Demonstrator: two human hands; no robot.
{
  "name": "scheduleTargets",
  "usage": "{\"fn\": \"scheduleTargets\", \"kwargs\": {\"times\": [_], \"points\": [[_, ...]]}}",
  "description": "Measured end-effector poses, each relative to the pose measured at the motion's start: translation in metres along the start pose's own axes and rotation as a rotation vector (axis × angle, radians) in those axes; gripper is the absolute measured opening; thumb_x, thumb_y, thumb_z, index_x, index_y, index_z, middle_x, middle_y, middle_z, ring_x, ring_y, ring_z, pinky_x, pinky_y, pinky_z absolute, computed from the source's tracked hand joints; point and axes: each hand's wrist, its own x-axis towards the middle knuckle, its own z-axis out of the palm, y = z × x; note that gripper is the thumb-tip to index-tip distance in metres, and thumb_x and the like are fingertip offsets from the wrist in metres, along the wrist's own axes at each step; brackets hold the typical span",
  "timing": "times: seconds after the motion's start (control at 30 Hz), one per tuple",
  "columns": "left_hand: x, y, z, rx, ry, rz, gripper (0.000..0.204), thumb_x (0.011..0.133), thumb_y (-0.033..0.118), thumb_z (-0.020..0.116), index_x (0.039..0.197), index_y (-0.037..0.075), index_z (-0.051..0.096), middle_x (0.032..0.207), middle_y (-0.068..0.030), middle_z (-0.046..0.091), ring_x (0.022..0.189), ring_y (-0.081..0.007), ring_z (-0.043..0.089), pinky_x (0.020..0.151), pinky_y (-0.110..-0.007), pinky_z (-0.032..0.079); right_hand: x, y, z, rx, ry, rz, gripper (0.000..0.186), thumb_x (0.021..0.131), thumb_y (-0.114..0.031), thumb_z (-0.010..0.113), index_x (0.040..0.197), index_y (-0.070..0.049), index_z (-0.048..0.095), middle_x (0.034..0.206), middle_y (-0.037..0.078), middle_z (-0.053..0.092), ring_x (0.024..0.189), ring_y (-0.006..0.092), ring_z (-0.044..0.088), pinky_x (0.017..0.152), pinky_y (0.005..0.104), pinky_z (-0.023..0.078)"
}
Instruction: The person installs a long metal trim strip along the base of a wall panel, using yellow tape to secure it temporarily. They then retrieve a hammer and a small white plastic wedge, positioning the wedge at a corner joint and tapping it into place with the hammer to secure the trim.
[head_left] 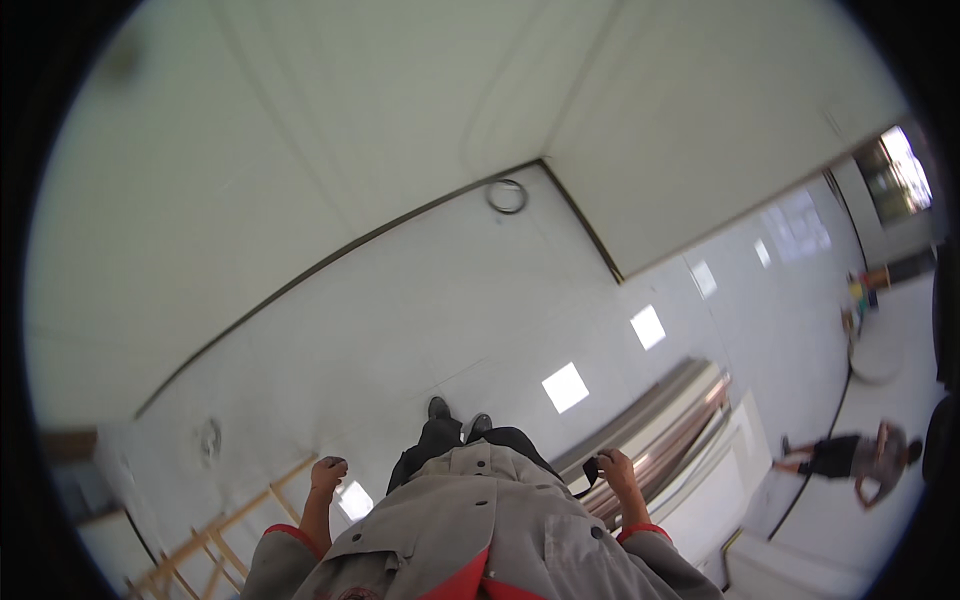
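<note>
the hands seen from above. the right hand (614, 467) appears to have its fingers closed on a black object (590, 470), at their left side, away from the left hand (328, 471); its long axis cannot be told. the left fingers are curled, contents unclear. a jacket (455, 515) lies between; a long stack (668, 425) slants away beyond the right fingers, a wooden frame (238, 514) beside the left, a ring (521, 198) far ahead.
</note>
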Motion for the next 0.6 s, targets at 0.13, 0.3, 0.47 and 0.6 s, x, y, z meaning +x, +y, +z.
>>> {"fn": "scheduleTargets", "kwargs": {"times": [0.13, 0.3, 0.47, 0.6], "points": [[0.031, 0.092, 0.024, 0.186, -0.097, 0.086, 0.027, 0.084, 0.021, 0.068, 0.101, 0.001, 0.072, 0.081, -0.0039, 0.068, 0.071, -0.0121, 0.062, 0.059, -0.027, 0.048, -0.052, 0.063, -0.015, 0.170, 0.133, 0.121, 0.035, 0.093, -0.018, 0.054, 0.117, 0.005, 0.063, 0.099, 0.015, 0.071, 0.088, 0.0220, 0.072, 0.071, 0.0334, 0.058], [0.070, 0.191, 0.084, 0.333, -0.180, 0.180, 0.031, 0.088, 0.023, 0.067, 0.106, -0.002, 0.067, 0.084, -0.0054, 0.066, 0.075, -0.0116, 0.062, 0.060, -0.025, 0.047, -0.077, 0.140, -0.020, 0.210, 0.219, 0.274, 0.032, 0.089, -0.020, 0.055, 0.102, 0.007, 0.067, 0.085, 0.013, 0.072, 0.074, 0.0217, 0.070, 0.064, 0.0334, 0.057], [0.069, 0.267, 0.178, 0.389, -0.222, 0.272, 0.030, 0.085, 0.021, 0.069, 0.105, -0.001, 0.069, 0.086, -0.0047, 0.067, 0.075, -0.0124, 0.061, 0.060, -0.026, 0.047, -0.066, 0.225, -0.014, 0.569, 0.168, 0.440, 0.023, 0.092, -0.013, 0.056, 0.102, 0.005, 0.064, 0.087, 0.013, 0.070, 0.077, 0.0232, 0.070, 0.066, 0.0376, 0.059], [0.029, 0.311, 0.278, 0.538, -0.293, 0.282, 0.029, 0.085, 0.023, 0.070, 0.103, 0.001, 0.070, 0.086, -0.0044, 0.067, 0.075, -0.0132, 0.062, 0.061, -0.028, 0.048, -0.024, 0.226, -0.077, 0.662, 0.279, 0.377, 0.025, 0.094, -0.018, 0.056, 0.105, 0.003, 0.064, 0.093, 0.014, 0.071, 0.083, 0.0234, 0.071, 0.067, 0.0377, 0.059]]}}
